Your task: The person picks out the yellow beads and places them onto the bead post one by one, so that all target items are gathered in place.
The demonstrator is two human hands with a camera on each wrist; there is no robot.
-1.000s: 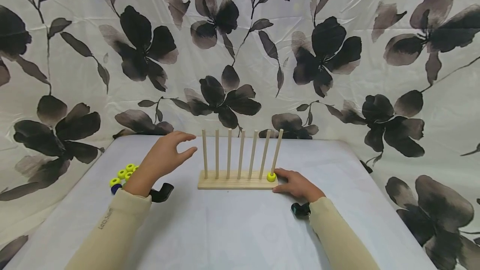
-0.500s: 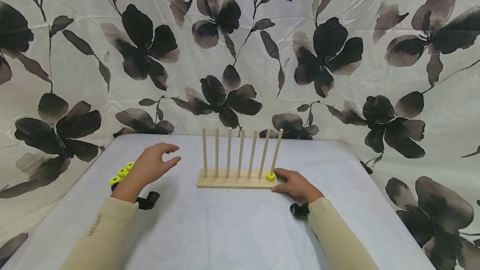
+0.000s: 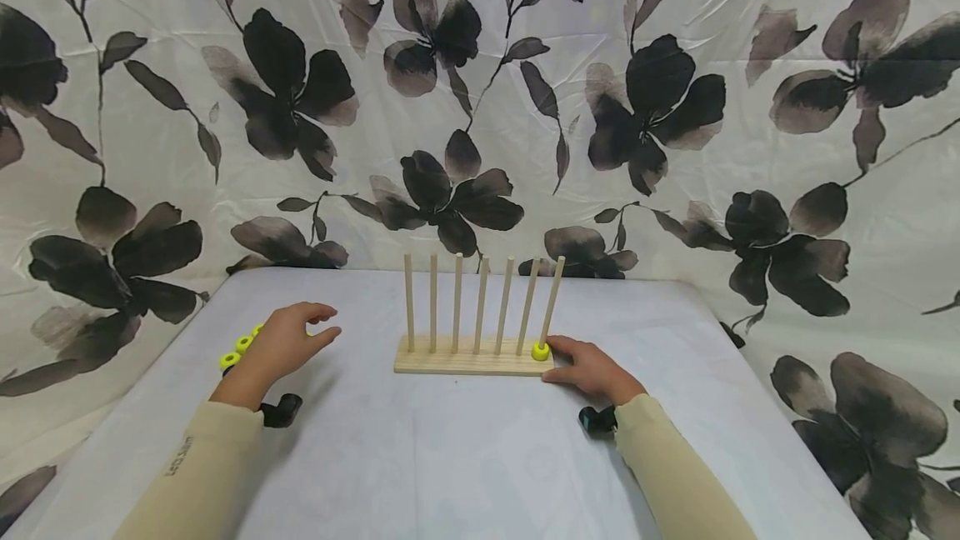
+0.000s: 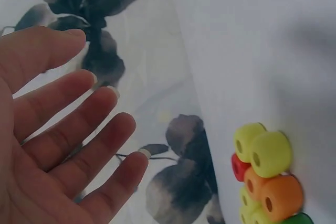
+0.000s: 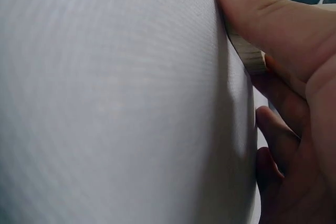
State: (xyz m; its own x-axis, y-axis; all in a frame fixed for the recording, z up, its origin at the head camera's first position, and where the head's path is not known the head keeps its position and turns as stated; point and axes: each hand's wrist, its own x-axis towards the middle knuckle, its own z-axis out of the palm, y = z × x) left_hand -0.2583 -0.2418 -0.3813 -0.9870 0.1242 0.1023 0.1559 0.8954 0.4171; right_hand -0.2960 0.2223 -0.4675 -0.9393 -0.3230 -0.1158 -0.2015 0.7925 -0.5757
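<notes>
A wooden stand (image 3: pixel 472 363) with several upright pegs sits mid-table in the head view. One yellow bead (image 3: pixel 540 352) is at the bottom of its rightmost peg. My right hand (image 3: pixel 596 372) holds the stand's right end, thumb at the front edge and fingers behind; the right wrist view shows the thumb (image 5: pixel 257 3) against the wood. My left hand (image 3: pixel 276 350) hovers to the left with nothing in it, fingers spread and loosely bent. Beside and partly behind it lie beads: yellow (image 4: pixel 271 153), orange (image 4: pixel 283 196), red (image 4: pixel 240 167) and green (image 4: pixel 300 219) ones in the left wrist view.
A white cloth covers the table (image 3: pixel 450 465). Behind and around it hangs a floral curtain (image 3: pixel 525 107). Black wrist cameras (image 3: pixel 281 411) are strapped under both wrists. Tabletop lies between the bead pile and the stand.
My left hand has moved left and down, away from the stand's left pegs toward the beads, covering more of them. The right hand keeps its hold on the stand.
</notes>
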